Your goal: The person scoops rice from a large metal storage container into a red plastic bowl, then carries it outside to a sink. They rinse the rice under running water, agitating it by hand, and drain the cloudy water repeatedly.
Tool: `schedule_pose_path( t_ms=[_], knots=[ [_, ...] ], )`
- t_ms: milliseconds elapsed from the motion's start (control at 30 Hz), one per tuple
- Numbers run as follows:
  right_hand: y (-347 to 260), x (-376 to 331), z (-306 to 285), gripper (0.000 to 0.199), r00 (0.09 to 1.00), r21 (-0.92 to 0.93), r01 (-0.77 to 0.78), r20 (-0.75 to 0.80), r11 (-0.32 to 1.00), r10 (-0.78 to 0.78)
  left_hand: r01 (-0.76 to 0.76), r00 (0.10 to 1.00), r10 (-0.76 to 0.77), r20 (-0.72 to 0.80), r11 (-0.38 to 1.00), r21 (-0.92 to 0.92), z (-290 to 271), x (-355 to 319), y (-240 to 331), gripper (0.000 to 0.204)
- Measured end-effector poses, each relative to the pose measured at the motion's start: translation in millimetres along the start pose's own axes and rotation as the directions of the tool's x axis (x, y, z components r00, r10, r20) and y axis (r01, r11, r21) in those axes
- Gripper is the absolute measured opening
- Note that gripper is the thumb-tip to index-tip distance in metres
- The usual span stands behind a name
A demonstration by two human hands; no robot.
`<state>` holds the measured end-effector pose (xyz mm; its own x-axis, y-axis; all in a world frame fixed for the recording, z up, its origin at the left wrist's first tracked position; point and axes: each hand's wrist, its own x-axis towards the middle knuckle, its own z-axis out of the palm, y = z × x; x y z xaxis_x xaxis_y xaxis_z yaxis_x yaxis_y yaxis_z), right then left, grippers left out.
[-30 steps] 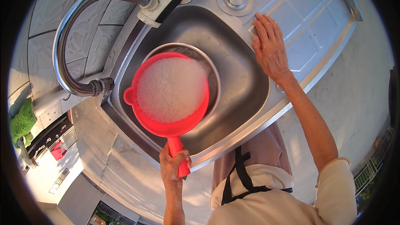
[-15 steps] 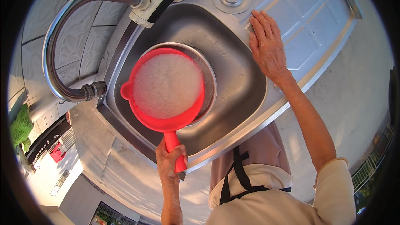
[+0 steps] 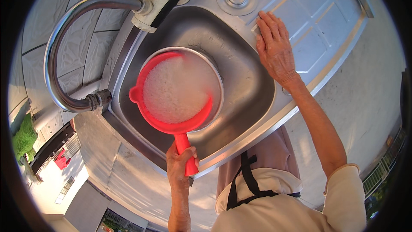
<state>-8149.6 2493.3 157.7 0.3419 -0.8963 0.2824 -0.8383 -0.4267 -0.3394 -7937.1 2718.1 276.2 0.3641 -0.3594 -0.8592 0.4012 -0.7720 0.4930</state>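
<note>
- Scoop (image 3: 174, 127) hid much of the bowl (image 3: 219, 81) (mostly its left).
- Handle (image 3: 182, 141) covered part of the left hand (image 3: 176, 163).
- Tap (image 3: 161, 0) was cut off above.

No readable lettering, no legible numbers, no readable signs

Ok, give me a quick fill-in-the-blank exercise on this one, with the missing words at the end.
1. The left hand grips the handle of a scoop coloured ____.
2. Froth in the scoop, above a metal bowl, is coloured ____.
3. The right hand rests on the drainboard, to the ____ of the sink basin.
4. The faucet spout curves out toward the picture's ____ edge.
Missing words: red; white; right; left.
</note>
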Motion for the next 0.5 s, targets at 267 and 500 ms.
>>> schedule_pose_path(
  t_ms=[267, 500],
  knots=[
    [8.6, -7.3, -5.6, 0.035, 0.999, -0.003, 0.052, 0.012, 0.999, -0.052, 0.066, 0.996, -0.058, 0.069, 0.991, -0.120, 2.5, 6.3, -0.8, 0.021],
    [0.8, -0.4, 1.4, 0.035, 1.000, -0.001, -0.002, -0.004, 1.000, 0.002, 0.047, 0.989, -0.013, 0.150, 0.973, -0.226, -4.3, 6.5, -10.2, 0.019]
  ],
)
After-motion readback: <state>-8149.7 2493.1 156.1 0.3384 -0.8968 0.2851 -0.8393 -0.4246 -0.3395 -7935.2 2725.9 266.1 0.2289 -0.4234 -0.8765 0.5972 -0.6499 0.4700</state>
